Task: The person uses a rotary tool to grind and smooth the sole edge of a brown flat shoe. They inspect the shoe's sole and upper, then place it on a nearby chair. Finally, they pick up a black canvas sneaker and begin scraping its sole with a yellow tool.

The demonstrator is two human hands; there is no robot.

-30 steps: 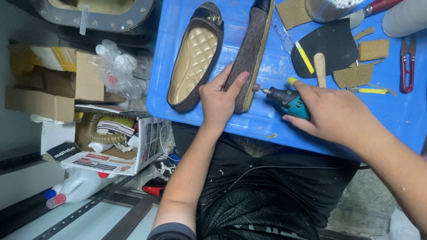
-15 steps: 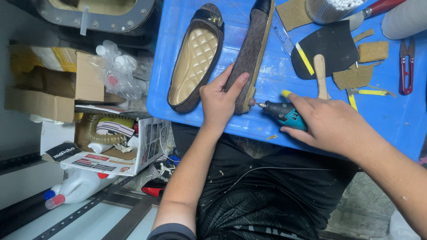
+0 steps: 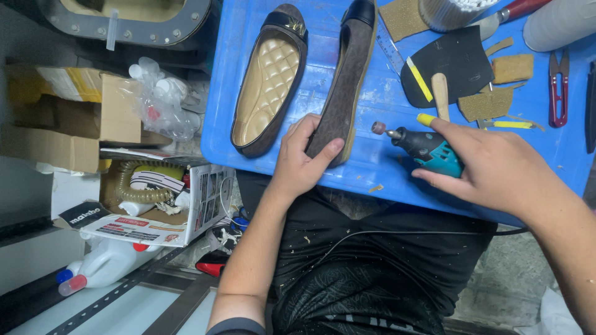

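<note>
Your left hand (image 3: 301, 162) is pinning the light, flexible flat shoe (image 3: 344, 80) by its heel; your right hand (image 3: 490, 166) is gripping the rotary tool (image 3: 425, 149), grinding tip just beside your left thumb.

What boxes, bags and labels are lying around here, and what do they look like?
Brown cardboard box: left of the blue table, flaps open.
Clear plastic bag: beside that box, holding small white bottles.
White printed box: below, lying open, with black and red labels and a ribbed hose inside.
White jug: bottom left, with red and blue caps.
</note>
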